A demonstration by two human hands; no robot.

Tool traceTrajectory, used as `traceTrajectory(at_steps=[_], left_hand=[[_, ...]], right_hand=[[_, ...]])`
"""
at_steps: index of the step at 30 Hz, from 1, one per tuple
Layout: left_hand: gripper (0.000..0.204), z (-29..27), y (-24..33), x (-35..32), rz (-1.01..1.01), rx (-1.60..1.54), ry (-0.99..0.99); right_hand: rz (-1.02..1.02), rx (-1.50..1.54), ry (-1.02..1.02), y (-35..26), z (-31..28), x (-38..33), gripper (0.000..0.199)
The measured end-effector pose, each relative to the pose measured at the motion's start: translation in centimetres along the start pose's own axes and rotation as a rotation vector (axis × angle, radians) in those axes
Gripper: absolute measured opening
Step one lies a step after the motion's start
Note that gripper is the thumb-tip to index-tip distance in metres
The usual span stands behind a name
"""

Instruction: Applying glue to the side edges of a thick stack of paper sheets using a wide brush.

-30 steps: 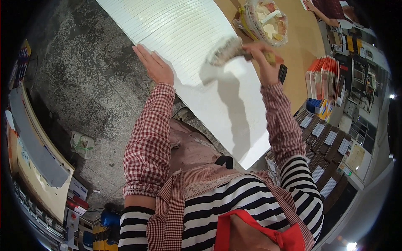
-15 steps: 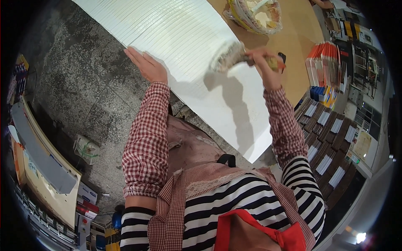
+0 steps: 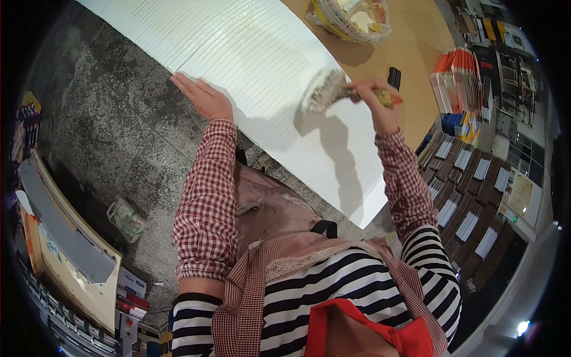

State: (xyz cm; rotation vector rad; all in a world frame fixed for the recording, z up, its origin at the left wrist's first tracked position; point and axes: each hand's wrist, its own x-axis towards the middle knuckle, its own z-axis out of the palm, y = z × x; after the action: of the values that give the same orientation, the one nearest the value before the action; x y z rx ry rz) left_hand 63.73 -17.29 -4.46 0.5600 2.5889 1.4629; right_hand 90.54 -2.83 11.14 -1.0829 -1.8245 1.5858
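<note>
Layered white sheets (image 3: 262,65), with many parallel edges showing as narrow strips, fan out across the table; a wet sheen lies on part of them. My left hand (image 3: 205,98) rests flat on their left edge, fingers stretched out together. In my right hand (image 3: 377,104) is the handle of a wide brush (image 3: 326,90), its pale bristles smeared with white and blurred by motion. The brush is at the strips near the right side of the sheets, and its shadow falls on the plain white part. Whether the bristles touch the paper, I cannot tell.
A plastic-lined tub of cream-coloured paste (image 3: 363,21) stands on the brown tabletop (image 3: 416,53) at the far right. Near it lies a small black object (image 3: 394,77). Orange-and-white folded stacks (image 3: 457,80) and brown bundles (image 3: 464,196) are at the right. Speckled floor (image 3: 131,107) shows at left.
The brush and my right hand have shifted slightly, and the bristles look less smeared by motion. My left hand still lies on the sheet edge. The whole view has moved a little.
</note>
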Motion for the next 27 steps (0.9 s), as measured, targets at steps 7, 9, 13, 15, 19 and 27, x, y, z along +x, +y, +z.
traceTrajectory(at_steps=[7, 9, 13, 15, 19, 27], left_hand=[[0.056, 0.2, -0.1, -0.2, -0.023, -0.041, -0.014], [0.056, 0.1, -0.1, -0.2, -0.022, -0.076, -0.013], [0.056, -0.1, 0.1, -0.1, -0.036, -0.055, -0.015], [0.058, -0.1, 0.2, 0.0, -0.062, -0.128, -0.017], [0.058, -0.2, 0.6, -0.2, -0.067, -0.169, -0.019], [0.056, -0.3, 0.7, 0.0, -0.094, -0.11, -0.035]], right_hand=[[0.163, -0.075, 0.11, 1.4, -0.1, -1.4, 0.015], [0.271, -0.075, 0.097, 0.7, -1.4, -3.3, 0.016], [0.23, -0.123, 0.047, -1.5, -1.0, -1.1, 0.015], [0.037, -0.025, -0.005, -2.3, 1.4, 2.8, 0.015], [-0.115, 0.024, -0.063, -3.1, 6.4, 10.6, 0.015], [-0.01, -0.033, -0.012, -1.3, 7.3, 11.8, 0.018]])
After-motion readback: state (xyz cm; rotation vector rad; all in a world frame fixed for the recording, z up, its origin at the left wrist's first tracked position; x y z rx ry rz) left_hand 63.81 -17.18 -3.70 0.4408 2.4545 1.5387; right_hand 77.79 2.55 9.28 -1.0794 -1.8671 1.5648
